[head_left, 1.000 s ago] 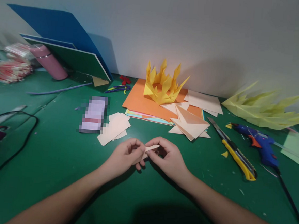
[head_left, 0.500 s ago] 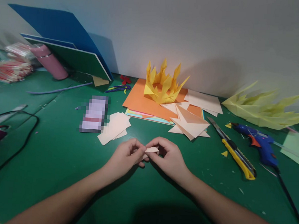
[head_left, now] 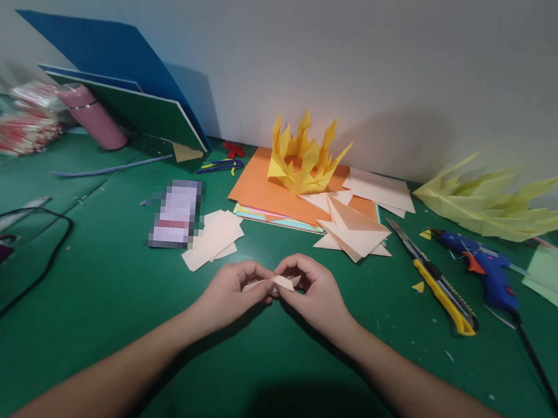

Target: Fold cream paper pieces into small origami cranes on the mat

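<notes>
My left hand and my right hand meet over the green mat, both pinched on a small folded peach paper piece. Only its tip shows between the fingertips. A stack of small peach paper squares lies just beyond my left hand. Folded peach triangles are piled beyond my right hand, partly on a stack of orange and coloured sheets. A spiky yellow folded paper form stands on the orange sheet.
A yellow utility knife and a blue glue gun lie to the right, its cord trailing off. Pale yellow spiky paper lies at the far right. Blue and green boards, a pink bottle and a black cable occupy the left.
The paper piece has been turned and pressed smaller between my fingertips; my hands have shifted very slightly away from me.
</notes>
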Demonstrator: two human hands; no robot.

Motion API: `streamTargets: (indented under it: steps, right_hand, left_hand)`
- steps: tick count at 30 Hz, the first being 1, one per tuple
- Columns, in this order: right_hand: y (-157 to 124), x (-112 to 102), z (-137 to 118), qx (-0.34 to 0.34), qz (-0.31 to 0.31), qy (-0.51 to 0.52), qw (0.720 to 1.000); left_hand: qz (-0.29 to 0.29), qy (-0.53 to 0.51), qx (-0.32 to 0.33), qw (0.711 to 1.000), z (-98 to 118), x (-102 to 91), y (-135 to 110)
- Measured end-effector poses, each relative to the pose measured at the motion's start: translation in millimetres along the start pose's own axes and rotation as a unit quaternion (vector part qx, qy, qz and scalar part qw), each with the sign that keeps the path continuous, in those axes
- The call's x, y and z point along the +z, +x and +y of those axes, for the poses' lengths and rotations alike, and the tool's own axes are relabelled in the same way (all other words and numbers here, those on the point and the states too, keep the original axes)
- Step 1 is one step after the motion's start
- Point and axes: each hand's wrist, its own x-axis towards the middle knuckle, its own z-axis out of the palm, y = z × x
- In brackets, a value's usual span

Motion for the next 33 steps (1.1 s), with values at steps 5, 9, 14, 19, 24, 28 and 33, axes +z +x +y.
streamTargets:
  steps: [5,9,14,19,24,28,33]
  right_hand:
    - [-0.8,0.5,0.6,-0.009,-0.003,0.006,1.000]
    - [-0.4,0.2,1.8,-0.002,-0.009,0.019,1.000]
    - [2.0,0.3,1.5,0.023,-0.008,0.070,0.997]
    - [2.2,1.6,0.4,0.015,0.003,0.074,0.997]
    - [0.2,0.8,2.9,-0.044,0.024,0.008,0.999]
    - [-1.8,0.6,3.8,-0.112,0.036,-0.059,0.991]
    - [-1.8,-1.1,4.7,-0.194,0.026,-0.116,0.974]
  left_hand:
    - [0.020,0.095,0.047,0.994,-1.2,-1.2,-0.9]
    - [0.026,0.093,0.047,0.994,-0.8,0.1,-0.1]
    - [0.011,-0.081,-0.036,0.996,3.1,0.5,2.1]
    - [0.032,-0.127,-0.037,0.991,4.7,-1.0,3.5]
    - [0.033,-0.128,-0.040,0.990,3.8,0.4,3.2]
    - [0.031,-0.133,-0.045,0.990,2.7,0.8,3.3]
    - [0.034,-0.151,-0.054,0.986,3.5,0.8,3.2]
